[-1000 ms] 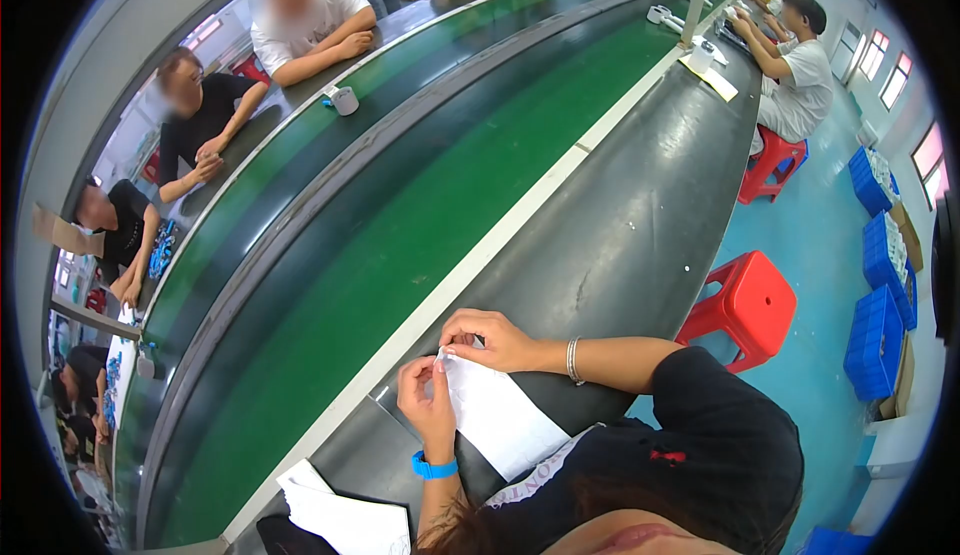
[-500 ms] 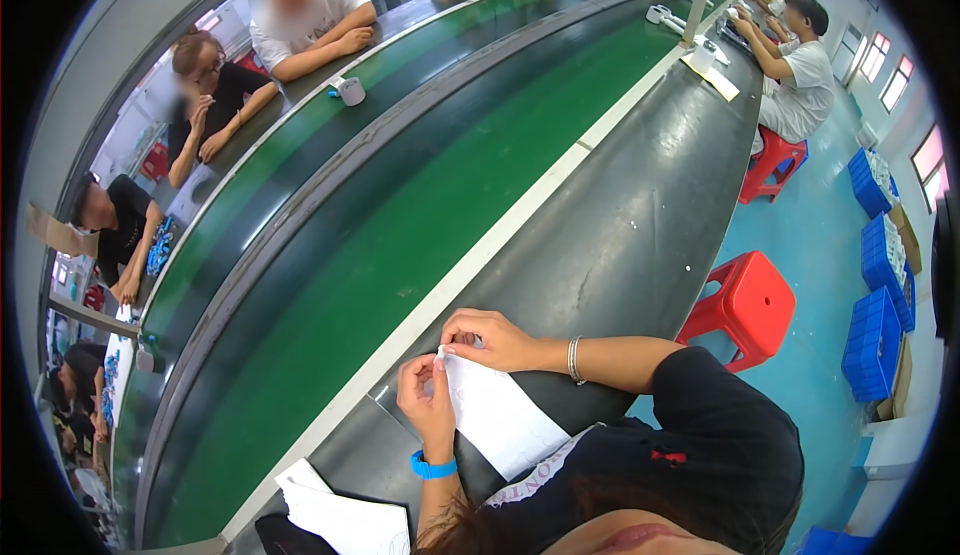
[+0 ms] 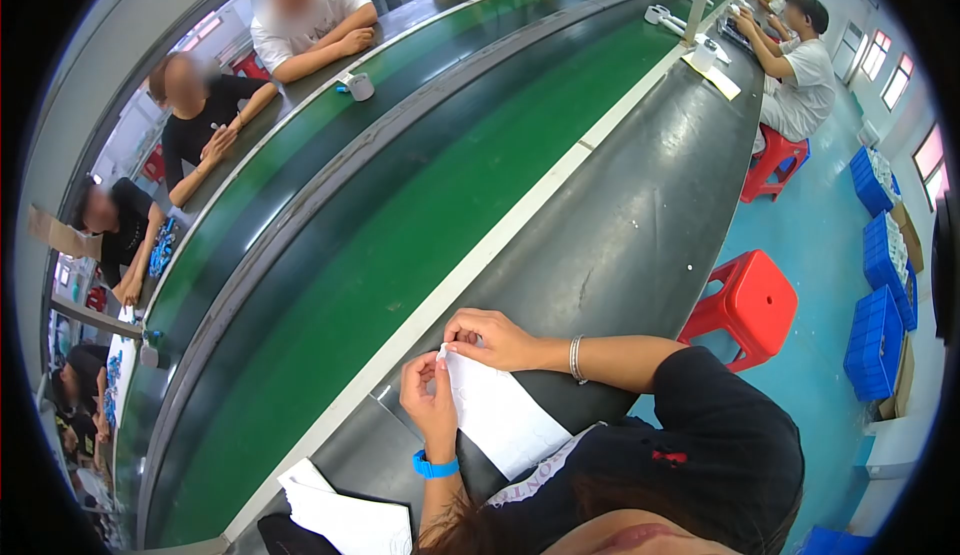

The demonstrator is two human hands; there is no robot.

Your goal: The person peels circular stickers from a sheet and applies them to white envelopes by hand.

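Observation:
A white sheet of paper point(image 3: 505, 413) lies on the black worktop in front of me, its lower end near my shirt. My left hand point(image 3: 428, 402), with a blue watch at the wrist, pinches the sheet's upper corner between thumb and fingertips. From the other side, my right hand point(image 3: 497, 341) closes on the same corner, its fingers curled and nearly touching the left ones. That corner looks bunched into a small white tip. Whether a separate small piece is between the fingers, I cannot tell.
More white papers point(image 3: 345, 517) lie at lower left beside a dark item. A green conveyor belt point(image 3: 430, 245) runs past the worktop point(image 3: 610, 245). A red stool point(image 3: 745, 310) and blue crates point(image 3: 873, 343) stand to the right. Several people sit along the line.
My hands keep their pinch on the paper with hardly any movement. Across the belt, a person in black has lowered a raised hand. A white-and-blue part on the far belt has shifted slightly right.

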